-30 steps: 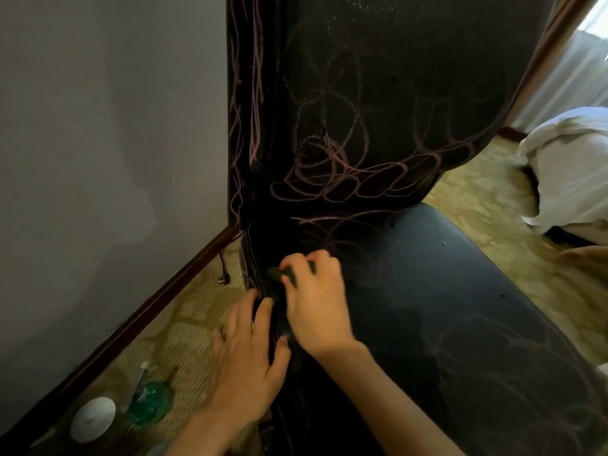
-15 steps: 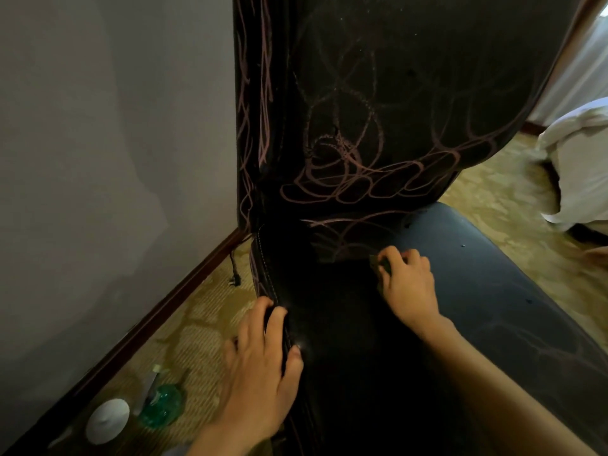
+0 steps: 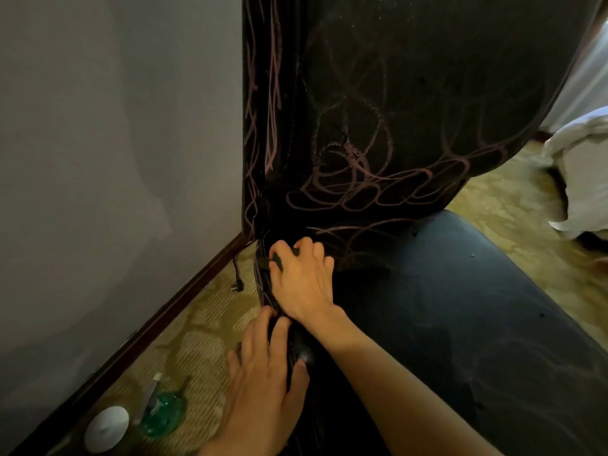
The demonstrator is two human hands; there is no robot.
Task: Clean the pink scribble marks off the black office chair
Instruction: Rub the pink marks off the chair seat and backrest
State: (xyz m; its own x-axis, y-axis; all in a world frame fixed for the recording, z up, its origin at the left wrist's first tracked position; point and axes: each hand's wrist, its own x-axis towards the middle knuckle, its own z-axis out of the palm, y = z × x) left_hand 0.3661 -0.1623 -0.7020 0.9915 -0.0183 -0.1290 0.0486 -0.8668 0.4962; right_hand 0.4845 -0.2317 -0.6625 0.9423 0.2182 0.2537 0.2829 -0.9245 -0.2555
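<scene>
One slip of the green cloth (image 3: 275, 260) pinched in my right grip (image 3: 301, 279) could smear the pink scribbles (image 3: 345, 179) above it wider.

black chair (image 3: 460, 307): 1 | hands on chair: 2 – left hand (image 3: 263, 373), right hand (image 3: 302, 281) | dark green pad (image 3: 275, 260) on chair: 1 | floor left of chair: green bottle (image 3: 163, 413) 1, white round disc (image 3: 107, 428) 1, plug (image 3: 237, 286) 1 | bedding (image 3: 579, 166) right of chair: 1

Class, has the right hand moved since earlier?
Yes: the right hand, gripping a green pad, slid across the chair seat to its wall-side edge.
</scene>
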